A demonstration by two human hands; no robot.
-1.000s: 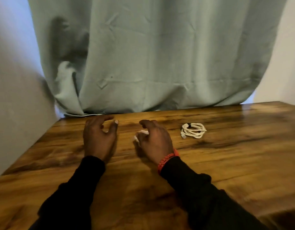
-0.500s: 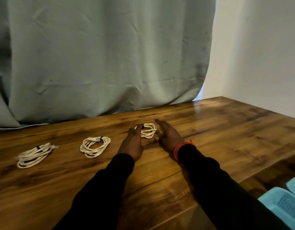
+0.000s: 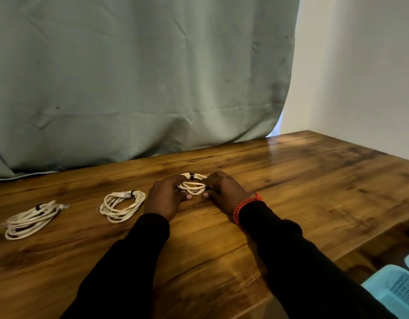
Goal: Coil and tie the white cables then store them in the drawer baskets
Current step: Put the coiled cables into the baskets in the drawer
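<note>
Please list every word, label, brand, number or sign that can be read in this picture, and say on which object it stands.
None: no readable text shows anywhere.
The three cable coils, table, curtain, basket and bracelet show no lettering.

On the brown wooden counter point(image 3: 291, 180), one coiled white cable point(image 3: 192, 186) lies between both hands' fingers point(image 3: 176, 180); two more coiled white cables point(image 3: 122, 205) lie left of them.
</note>
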